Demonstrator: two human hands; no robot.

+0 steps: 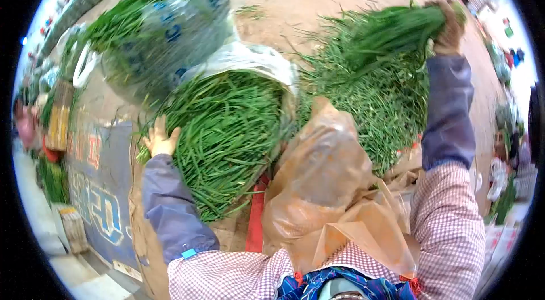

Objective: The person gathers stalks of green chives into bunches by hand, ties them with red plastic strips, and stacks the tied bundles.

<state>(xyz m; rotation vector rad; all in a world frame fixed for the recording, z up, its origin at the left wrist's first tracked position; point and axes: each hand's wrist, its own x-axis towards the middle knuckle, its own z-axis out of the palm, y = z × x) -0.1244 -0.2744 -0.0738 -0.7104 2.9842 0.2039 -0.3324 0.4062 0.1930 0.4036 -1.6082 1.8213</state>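
Observation:
My right hand [449, 28] is closed around one end of a bunch of garlic chives [392, 30], held out to the upper right; the long leaves fan leftward. Beneath them lies a heap of loose, shorter green trimmings [377, 101]. My left hand [160, 138], fingers spread, is at the left edge of a large pile of garlic chives [227, 124], touching its outer leaves. A white plastic bag [250, 58] surrounds the far side of that pile. Brown plastic sheeting [323, 169] covers my lap between the two heaps.
A clear printed bag full of chives [170, 33] stands beyond the pile. Flattened printed cardboard [102, 186] is on the left, with a yellow-brown box [59, 118] past it. A red strip [257, 215] runs beside my lap. More bundled greens line the far left.

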